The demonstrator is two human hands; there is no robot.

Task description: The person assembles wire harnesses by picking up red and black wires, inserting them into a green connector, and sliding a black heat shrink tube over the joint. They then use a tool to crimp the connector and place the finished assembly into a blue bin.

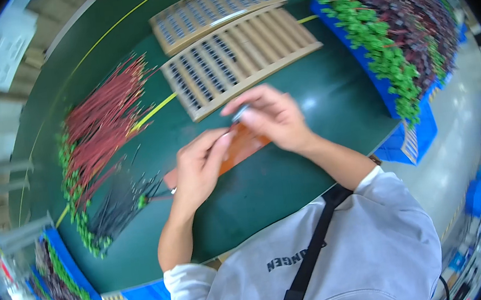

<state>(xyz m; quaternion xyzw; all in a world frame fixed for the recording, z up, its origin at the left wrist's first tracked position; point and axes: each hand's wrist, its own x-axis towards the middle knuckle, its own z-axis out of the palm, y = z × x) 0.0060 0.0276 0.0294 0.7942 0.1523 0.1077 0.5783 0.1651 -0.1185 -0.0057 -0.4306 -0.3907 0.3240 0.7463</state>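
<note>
My left hand [197, 160] is closed, thumb against forefinger, pinching what looks like a thin dark red wire [230, 130]. Its end runs toward my right hand [278, 121], whose thumb and fingers grip a small dark round part with a silvery face [241, 113]. Motion blur hides whether wire and part touch. Both hands are above an orange mat [246, 146] on the green table. A wire with a green connector [142, 201] lies left of my left hand, its red lead reaching toward the mat.
Red wires [102, 115] with green ends lie at left, beside a bundle of black wires [121, 209]. Ahead, a slotted wooden tray [267, 39] is partly filled with dark parts; a fuller tray [214, 9] stands behind. A blue bin [352, 41] at right holds green-ended wires.
</note>
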